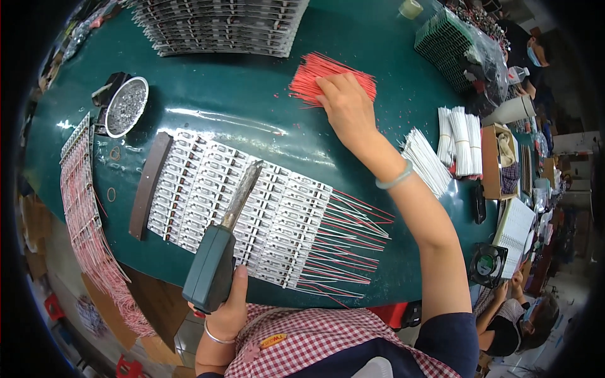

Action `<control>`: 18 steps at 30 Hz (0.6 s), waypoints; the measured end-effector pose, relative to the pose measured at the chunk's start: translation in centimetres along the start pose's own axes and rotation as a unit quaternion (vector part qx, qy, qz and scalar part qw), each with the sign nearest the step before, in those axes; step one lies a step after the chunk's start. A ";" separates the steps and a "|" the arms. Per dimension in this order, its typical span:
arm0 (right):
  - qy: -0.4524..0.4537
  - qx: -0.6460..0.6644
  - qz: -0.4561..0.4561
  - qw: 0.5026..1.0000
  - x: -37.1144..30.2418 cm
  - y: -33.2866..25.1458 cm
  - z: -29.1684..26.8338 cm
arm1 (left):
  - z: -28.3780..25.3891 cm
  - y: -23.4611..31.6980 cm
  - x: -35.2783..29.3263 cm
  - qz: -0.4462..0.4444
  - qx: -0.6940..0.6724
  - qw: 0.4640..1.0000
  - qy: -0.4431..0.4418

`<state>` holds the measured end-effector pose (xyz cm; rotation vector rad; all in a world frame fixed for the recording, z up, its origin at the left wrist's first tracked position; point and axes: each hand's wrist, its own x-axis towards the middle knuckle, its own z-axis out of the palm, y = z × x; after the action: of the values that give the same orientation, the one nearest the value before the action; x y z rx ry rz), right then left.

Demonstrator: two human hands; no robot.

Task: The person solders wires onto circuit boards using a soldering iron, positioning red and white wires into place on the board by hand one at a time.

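Observation:
My left hand (pixel 228 309) is wrapped round the dark green handle of a soldering gun (pixel 213 268). Its metal barrel and tip point up and away over a panel of small white circuit boards (pixel 236 208), set in rows. Red and white wires (pixel 350 242) stick out from the panel's right edge. Beyond it, my right hand (pixel 348 104) reaches onto a pile of red wires (pixel 321 70), its fingers bent and closed on some of them. How many it grips is hidden.
White wires (pixel 425 160) and tied bundles (pixel 465 142) lie at the right. Far back stands a stack of board panels (pixel 220 28). A metal bowl (pixel 127 107) sits at the left, near a wired panel (pixel 82 189). A small fan (pixel 487 264) and a co-worker (pixel 520 321) are at the right.

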<state>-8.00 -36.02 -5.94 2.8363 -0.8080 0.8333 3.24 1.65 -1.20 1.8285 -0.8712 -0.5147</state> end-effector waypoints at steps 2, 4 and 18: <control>0.004 -0.005 -0.002 1.000 0.7 0.4 1.2 | -0.4 -0.4 -0.3 -0.024 0.000 1.000 0.000; -0.009 -0.022 0.018 1.000 1.0 0.4 1.9 | -0.5 -0.6 -0.4 -0.080 -0.010 0.997 -0.015; -0.001 -0.040 -0.045 0.998 3.1 -2.1 -3.6 | -0.8 -0.2 -0.2 -0.031 -0.044 0.998 -0.021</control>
<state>-6.44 -34.93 -1.08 2.7809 -0.6927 0.7693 3.75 2.32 -1.03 1.7729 -0.8101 -0.6236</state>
